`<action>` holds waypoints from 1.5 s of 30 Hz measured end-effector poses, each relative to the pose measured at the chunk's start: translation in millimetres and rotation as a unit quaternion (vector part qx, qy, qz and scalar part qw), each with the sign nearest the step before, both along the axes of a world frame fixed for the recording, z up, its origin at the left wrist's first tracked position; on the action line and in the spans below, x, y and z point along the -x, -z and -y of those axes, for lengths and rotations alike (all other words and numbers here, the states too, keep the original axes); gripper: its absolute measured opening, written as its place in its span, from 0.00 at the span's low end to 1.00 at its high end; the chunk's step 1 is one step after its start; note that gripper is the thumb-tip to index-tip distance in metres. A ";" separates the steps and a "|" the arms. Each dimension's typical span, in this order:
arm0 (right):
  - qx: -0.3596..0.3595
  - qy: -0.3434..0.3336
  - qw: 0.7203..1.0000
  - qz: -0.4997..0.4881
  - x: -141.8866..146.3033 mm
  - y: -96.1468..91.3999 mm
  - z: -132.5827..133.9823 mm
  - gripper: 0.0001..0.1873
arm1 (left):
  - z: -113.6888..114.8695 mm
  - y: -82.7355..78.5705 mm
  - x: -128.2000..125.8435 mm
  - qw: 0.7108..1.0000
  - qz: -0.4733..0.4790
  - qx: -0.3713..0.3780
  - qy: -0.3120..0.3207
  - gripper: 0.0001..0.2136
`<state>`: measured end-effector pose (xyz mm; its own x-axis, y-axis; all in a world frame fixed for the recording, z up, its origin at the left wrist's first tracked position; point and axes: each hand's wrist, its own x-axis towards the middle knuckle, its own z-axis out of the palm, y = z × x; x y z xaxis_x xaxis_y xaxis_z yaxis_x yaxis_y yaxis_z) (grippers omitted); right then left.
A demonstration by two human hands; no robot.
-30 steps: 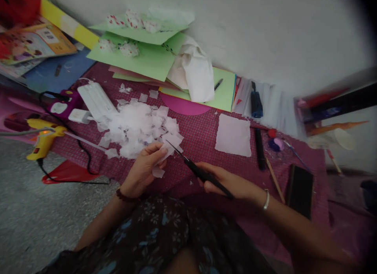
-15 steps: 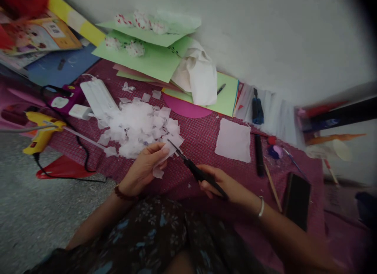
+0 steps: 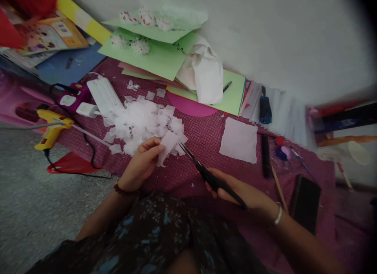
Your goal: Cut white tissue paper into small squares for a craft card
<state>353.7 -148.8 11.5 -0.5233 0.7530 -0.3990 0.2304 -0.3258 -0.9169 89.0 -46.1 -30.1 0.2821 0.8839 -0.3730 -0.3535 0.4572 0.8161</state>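
Between thumb and fingers, my left hand (image 3: 144,160) pinches a small strip of thin white paper (image 3: 168,143). My right hand (image 3: 229,185) is wrapped round the black handles of a pair of scissors (image 3: 206,174). The scissor blades point up and left, their tips just right of the strip and apart from it. Behind my left hand lies a heap of small cut white paper pieces (image 3: 141,119) on the red checked tablecloth (image 3: 200,134). A larger square sheet of white paper (image 3: 239,140) lies flat to the right.
At the left edge are a yellow glue gun (image 3: 51,126) and a white power strip (image 3: 103,94). Green sheets with paper blossoms (image 3: 153,56) and a crumpled white cloth or paper (image 3: 206,75) stand at the back. A dark box (image 3: 305,203), a wooden stick (image 3: 279,187) and a brush (image 3: 303,166) lie right.
The scissors have drawn back to the right, away from the paper. My left hand now holds the strip turned more upright and facing up. The whole view has shifted slightly.
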 end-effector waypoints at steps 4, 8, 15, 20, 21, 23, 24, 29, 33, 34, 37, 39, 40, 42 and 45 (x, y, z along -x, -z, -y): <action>0.009 -0.009 1.000 0.017 2.7 1.1 -1.6 0.37 | -0.6 2.4 -0.9 0.998 -0.028 0.016 0.048 0.08; 0.023 -0.009 1.000 -0.002 8.8 4.3 -7.8 0.39 | 1.9 3.2 -2.4 0.994 -0.040 0.028 0.093 0.09; 0.002 0.015 1.000 0.022 11.6 3.0 -9.8 0.33 | 4.0 3.2 -3.9 0.993 -0.052 0.039 0.097 0.10; 0.036 0.026 0.999 -0.003 10.8 11.0 -4.9 0.33 | 2.6 6.5 -6.4 0.993 -0.043 0.036 0.101 0.10; 0.047 0.034 0.998 -0.005 10.6 13.6 -3.5 0.32 | 2.2 6.8 -6.0 0.993 -0.044 0.037 0.101 0.10; 0.065 0.057 0.996 -0.005 10.1 18.1 -1.4 0.32 | 1.3 6.7 -3.9 0.993 -0.046 0.042 0.105 0.10; 0.070 0.064 0.995 -0.003 9.6 19.2 -1.2 0.33 | 1.1 6.3 -2.2 0.992 -0.047 0.044 0.108 0.10; 0.017 0.020 1.000 -0.010 5.7 10.5 -7.5 0.34 | 1.0 3.1 6.2 0.994 -0.050 0.029 0.092 0.09; 0.009 0.025 1.000 -0.008 3.2 -0.7 -6.6 0.32 | -1.4 0.7 7.6 0.998 -0.040 0.009 0.038 0.07; 0.016 0.027 1.000 -0.005 2.8 -2.1 -5.0 0.32 | -2.6 0.5 7.6 0.999 -0.035 0.004 0.027 0.07; 0.033 0.013 0.999 0.001 3.3 -2.3 -0.7 0.33 | -5.8 1.5 7.7 1.000 -0.014 -0.006 0.023 0.06; 0.039 -0.003 0.999 0.002 5.4 -0.5 -0.7 0.36 | -6.8 3.2 7.5 0.999 -0.002 0.002 0.034 0.06; 0.039 -0.010 0.999 -0.001 6.9 0.5 -1.7 0.37 | -6.8 4.3 7.2 0.999 0.001 0.010 0.043 0.07; 0.037 -0.015 0.999 -0.009 10.1 2.2 -5.5 0.39 | -6.2 6.6 6.1 0.997 0.002 0.029 0.066 0.08; 0.028 -0.021 0.999 -0.022 14.1 2.6 -12.5 0.39 | -4.5 8.6 4.0 0.994 0.008 0.041 0.097 0.08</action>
